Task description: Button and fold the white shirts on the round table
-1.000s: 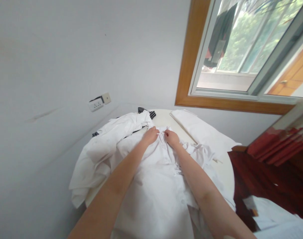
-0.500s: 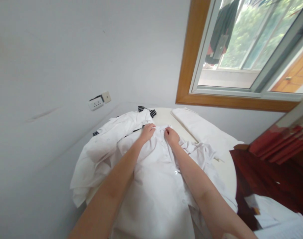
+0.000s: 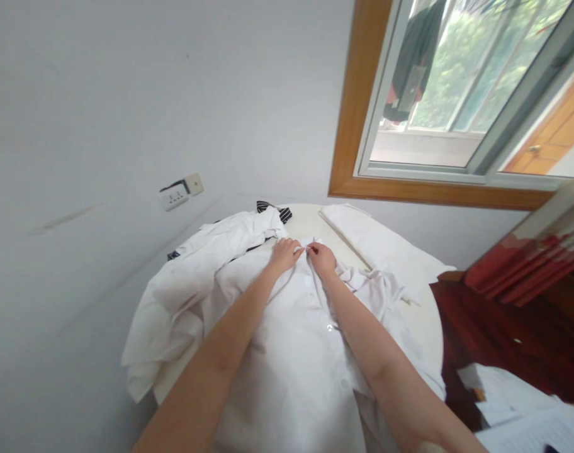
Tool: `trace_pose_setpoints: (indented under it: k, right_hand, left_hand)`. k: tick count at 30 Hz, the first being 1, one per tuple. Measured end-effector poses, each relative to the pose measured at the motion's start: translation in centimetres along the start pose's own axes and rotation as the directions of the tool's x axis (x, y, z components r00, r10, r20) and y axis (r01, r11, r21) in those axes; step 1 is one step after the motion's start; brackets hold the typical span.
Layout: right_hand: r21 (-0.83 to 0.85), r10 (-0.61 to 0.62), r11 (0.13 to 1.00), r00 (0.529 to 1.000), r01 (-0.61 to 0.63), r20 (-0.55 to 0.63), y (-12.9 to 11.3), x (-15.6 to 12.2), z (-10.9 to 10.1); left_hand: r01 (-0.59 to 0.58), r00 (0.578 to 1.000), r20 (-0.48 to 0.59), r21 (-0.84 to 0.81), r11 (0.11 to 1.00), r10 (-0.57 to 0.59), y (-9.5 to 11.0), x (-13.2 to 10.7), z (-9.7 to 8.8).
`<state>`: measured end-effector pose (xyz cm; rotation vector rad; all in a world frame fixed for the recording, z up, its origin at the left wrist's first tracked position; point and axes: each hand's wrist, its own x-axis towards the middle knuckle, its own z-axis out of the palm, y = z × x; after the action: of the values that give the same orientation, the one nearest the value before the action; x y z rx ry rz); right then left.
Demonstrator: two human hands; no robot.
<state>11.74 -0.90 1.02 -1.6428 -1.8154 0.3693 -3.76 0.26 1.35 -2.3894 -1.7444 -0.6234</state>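
A white button-up shirt [image 3: 287, 352] lies spread over a round cream table [image 3: 428, 321], its collar end away from me and its row of buttons running down the front. My left hand [image 3: 285, 254] pinches the shirt near the collar from the left side. Close against it, my right hand [image 3: 321, 259] grips the opposite edge of the opening, fingers closed. The fingertips of both hands almost meet at the top of the placket. Whether a button sits between them is too small to tell.
More white clothing [image 3: 174, 289] with black striped trim [image 3: 275, 211] is heaped at the table's left. A folded white garment [image 3: 376, 242] lies at the right. Wall sockets [image 3: 174, 196], a wood-framed window [image 3: 348, 182] and a red curtain [image 3: 518, 270] surround the table. White papers [image 3: 518, 402] sit at lower right.
My left hand has moved right, toward my right hand, bringing the two collar edges together. The view has shifted slightly.
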Motion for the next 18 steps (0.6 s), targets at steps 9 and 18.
trace_pose_setpoints:
  k: [9,18]
  right_hand:
    - [0.003,0.011,1.000,1.000,-0.011,0.026,-0.4,-0.2,-0.6]
    - [0.058,-0.006,0.998,0.993,0.000,0.114,-0.6,-0.2,-1.7]
  left_hand:
    - [-0.064,0.998,-0.012,-0.007,0.998,0.064,-0.5,0.0,-0.1]
    - [-0.062,0.998,-0.006,-0.017,0.998,0.062,-1.0,0.1,0.1]
